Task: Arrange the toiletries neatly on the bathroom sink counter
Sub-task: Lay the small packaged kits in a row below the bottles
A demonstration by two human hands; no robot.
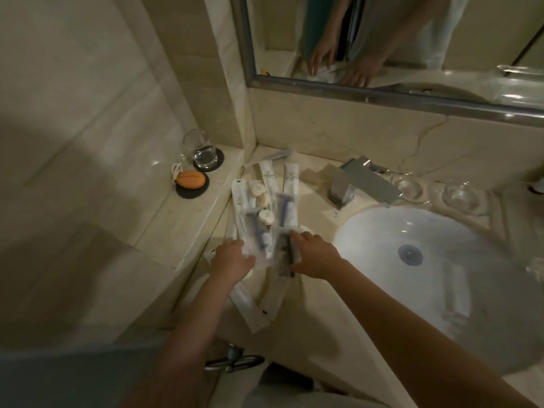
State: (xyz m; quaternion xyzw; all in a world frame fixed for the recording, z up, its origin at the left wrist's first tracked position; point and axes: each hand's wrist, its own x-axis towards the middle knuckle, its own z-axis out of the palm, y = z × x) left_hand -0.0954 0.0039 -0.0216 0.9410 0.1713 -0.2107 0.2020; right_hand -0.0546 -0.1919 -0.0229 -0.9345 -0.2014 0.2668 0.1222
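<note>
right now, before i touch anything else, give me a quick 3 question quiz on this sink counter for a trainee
1. True or false: the glass stands on the ledge, left of the wrapped toiletries.
2. What lies beside the glass? A) an orange object B) a towel C) a hairbrush
3. Fill in: the left hand and the right hand both touch the ____.

Key: 1 true; 2 A; 3 wrapped toiletries

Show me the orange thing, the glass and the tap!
orange thing (pixel 190 179): head view, middle of its rounded top.
glass (pixel 203 156): head view, its clear thick base.
tap (pixel 369 178): head view, flat top of the spout.
</note>
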